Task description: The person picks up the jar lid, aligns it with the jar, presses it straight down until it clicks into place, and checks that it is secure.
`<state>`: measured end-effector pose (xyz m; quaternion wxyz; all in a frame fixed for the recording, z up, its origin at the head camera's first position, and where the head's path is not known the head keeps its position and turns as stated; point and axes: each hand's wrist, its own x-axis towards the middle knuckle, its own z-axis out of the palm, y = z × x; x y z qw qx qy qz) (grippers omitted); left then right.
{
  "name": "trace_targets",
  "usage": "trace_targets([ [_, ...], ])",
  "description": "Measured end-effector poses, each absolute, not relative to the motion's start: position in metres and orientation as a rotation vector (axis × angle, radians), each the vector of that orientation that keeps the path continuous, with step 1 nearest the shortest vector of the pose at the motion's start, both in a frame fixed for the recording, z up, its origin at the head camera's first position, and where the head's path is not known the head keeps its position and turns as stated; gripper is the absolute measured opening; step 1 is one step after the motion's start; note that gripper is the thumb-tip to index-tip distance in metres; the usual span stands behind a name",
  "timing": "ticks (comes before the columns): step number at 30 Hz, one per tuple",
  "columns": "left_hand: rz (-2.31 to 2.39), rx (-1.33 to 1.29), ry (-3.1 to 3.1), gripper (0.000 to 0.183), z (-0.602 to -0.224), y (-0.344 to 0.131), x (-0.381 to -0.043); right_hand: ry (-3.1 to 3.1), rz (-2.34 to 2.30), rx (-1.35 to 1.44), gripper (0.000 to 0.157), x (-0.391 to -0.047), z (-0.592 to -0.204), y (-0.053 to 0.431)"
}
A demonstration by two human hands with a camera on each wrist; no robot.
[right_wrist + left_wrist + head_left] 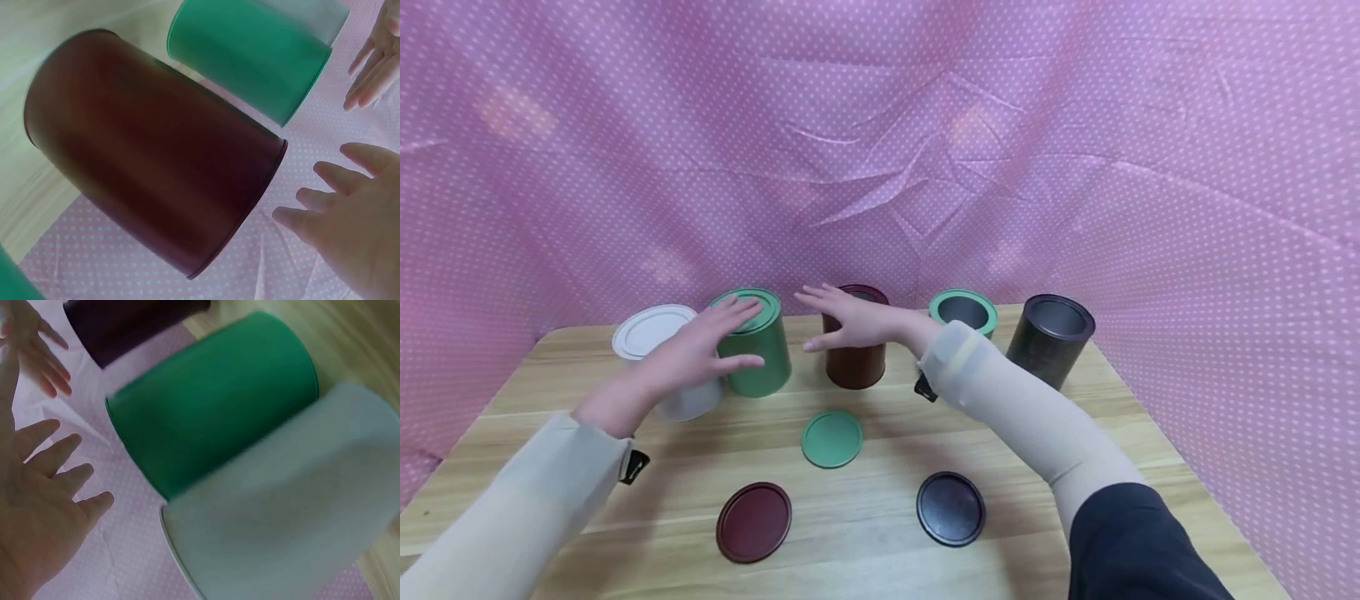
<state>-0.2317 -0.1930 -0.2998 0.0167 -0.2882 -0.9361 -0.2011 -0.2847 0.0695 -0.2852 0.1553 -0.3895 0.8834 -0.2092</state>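
Observation:
My left hand hovers with fingers spread over the white can and the green can; both have lids on. It holds nothing. Reaching in from the right, my right hand has its fingers spread too, in front of the dark red can and partly covering it. In the right wrist view the fingers of that hand point past the rim of the dark red can. A green lid, a dark red lid and a black lid lie flat on the table.
A second green can stands uncovered at the back, partly behind my right sleeve. To its right is an open black can. The wooden table is bordered at the back and sides by a pink dotted cloth.

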Motion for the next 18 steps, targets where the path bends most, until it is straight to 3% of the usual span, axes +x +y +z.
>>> trace_targets([
  [18,-0.526,-1.057,-2.811,0.078,-0.330,-0.165,-0.208,2.695,-0.555,-1.202,0.085,-0.231,-0.308,0.092],
])
